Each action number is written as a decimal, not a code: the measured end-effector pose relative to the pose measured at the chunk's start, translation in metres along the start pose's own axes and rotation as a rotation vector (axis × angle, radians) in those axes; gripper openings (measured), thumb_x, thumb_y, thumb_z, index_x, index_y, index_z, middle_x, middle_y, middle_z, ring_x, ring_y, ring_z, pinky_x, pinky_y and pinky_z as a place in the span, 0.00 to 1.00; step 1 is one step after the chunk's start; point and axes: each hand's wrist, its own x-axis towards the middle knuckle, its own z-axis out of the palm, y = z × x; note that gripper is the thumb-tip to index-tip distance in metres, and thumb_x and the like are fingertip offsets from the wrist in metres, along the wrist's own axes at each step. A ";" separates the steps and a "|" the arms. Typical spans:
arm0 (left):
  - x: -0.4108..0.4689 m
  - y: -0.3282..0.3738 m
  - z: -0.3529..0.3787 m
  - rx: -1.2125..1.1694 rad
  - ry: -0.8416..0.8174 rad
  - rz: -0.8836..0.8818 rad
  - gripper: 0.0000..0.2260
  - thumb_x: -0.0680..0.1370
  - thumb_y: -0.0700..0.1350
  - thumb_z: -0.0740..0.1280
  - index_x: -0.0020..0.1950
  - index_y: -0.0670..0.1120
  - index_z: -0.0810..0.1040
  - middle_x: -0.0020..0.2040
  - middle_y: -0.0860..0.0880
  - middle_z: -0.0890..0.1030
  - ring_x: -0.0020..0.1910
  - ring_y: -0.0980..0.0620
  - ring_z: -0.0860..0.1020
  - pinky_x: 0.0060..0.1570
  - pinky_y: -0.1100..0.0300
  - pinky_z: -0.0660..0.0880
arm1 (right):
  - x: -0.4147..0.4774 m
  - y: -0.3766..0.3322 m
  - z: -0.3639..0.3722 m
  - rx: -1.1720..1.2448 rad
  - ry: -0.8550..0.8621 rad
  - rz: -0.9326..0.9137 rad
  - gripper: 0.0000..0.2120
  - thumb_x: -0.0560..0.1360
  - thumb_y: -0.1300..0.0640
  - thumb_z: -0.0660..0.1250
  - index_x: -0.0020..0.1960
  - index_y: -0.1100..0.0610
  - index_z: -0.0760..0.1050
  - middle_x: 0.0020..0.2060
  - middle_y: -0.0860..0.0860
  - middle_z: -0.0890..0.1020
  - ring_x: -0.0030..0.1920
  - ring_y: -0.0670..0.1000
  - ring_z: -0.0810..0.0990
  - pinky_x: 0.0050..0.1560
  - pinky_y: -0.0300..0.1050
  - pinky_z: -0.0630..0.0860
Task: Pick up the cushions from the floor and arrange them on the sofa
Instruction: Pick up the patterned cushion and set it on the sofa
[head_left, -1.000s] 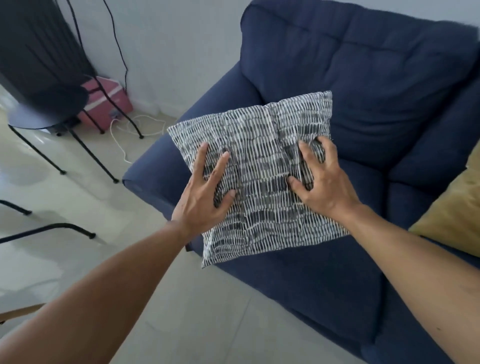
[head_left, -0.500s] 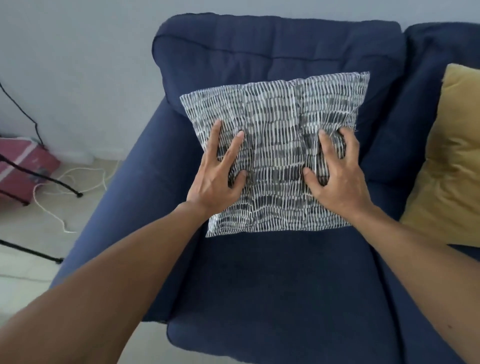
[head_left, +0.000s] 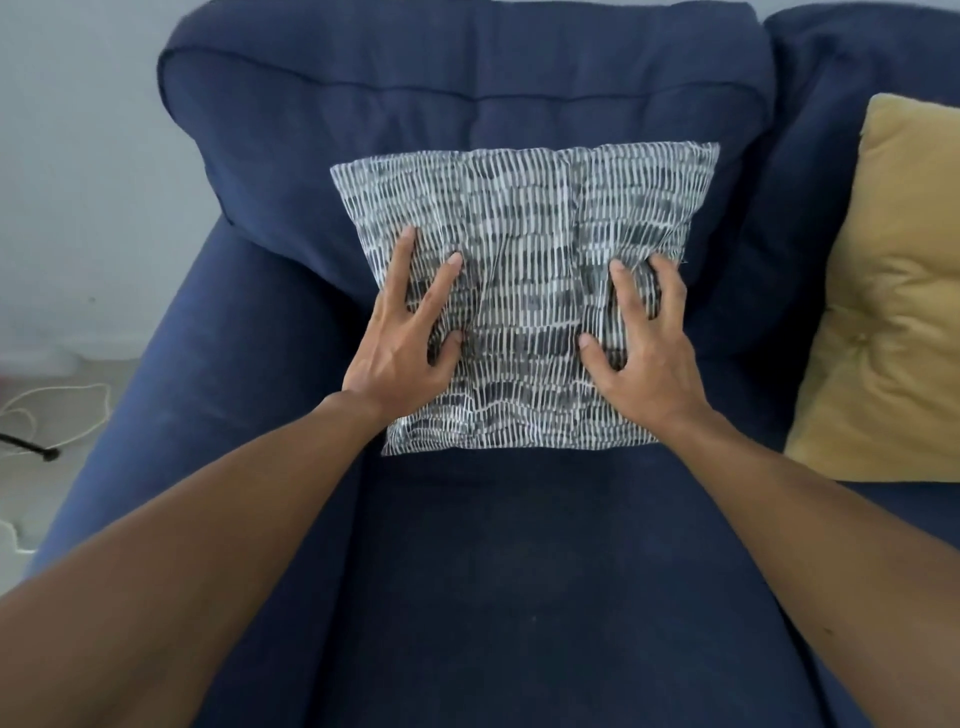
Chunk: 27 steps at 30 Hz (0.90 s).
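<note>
Two hands were on the square grey-and-white cushion with the dashed woven print (head_left: 524, 291), and the cushion had travelled in the last second. A second earlier it had been out over the near corner of the seat, turned at an angle; half a second on it was squared up against the backrest. Now its lower edge sat on the seat of the dark blue fabric sofa (head_left: 519, 597) and its back leaned on the padded backrest, top edge about level — so this one looked as good as placed.

The left hand (head_left: 402, 338) lay on the cushion's lower left part, fingers spread wide and the thumb dug into the cover. It was pressing more than holding, as far as I could judge. The right hand (head_left: 641, 348) was on the lower right part, fingers curled and bunching the cloth near the right edge, thumb set against the front. Neither hand was closed around anything; both were splayed and pushing the soft filling back.

To the right, a mustard-yellow fabric cushion (head_left: 893, 312) already stood against the neighbouring backrest, apart from the patterned one. A white cord (head_left: 62, 415) lay loose on the pale floor (head_left: 47, 493) to the left of the sofa — no other cushion showed down there from this angle.
</note>
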 end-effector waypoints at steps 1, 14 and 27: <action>0.000 -0.003 0.005 -0.001 -0.004 0.000 0.34 0.80 0.38 0.68 0.83 0.44 0.58 0.82 0.32 0.44 0.84 0.40 0.43 0.79 0.44 0.57 | 0.000 0.003 0.004 0.001 -0.005 -0.003 0.38 0.79 0.45 0.67 0.82 0.45 0.52 0.80 0.56 0.50 0.59 0.58 0.76 0.44 0.56 0.83; 0.009 -0.033 0.057 0.010 -0.052 -0.066 0.35 0.79 0.36 0.70 0.83 0.43 0.59 0.82 0.32 0.45 0.83 0.42 0.42 0.78 0.43 0.57 | 0.015 0.047 0.051 0.051 -0.018 -0.009 0.37 0.78 0.47 0.69 0.82 0.49 0.56 0.79 0.58 0.52 0.60 0.54 0.73 0.44 0.53 0.83; 0.012 -0.026 0.057 0.219 -0.191 -0.357 0.41 0.78 0.56 0.66 0.84 0.61 0.45 0.84 0.45 0.36 0.80 0.29 0.40 0.70 0.22 0.50 | 0.007 0.059 0.045 -0.166 -0.177 0.116 0.43 0.78 0.35 0.65 0.84 0.48 0.47 0.82 0.59 0.41 0.80 0.69 0.45 0.70 0.79 0.52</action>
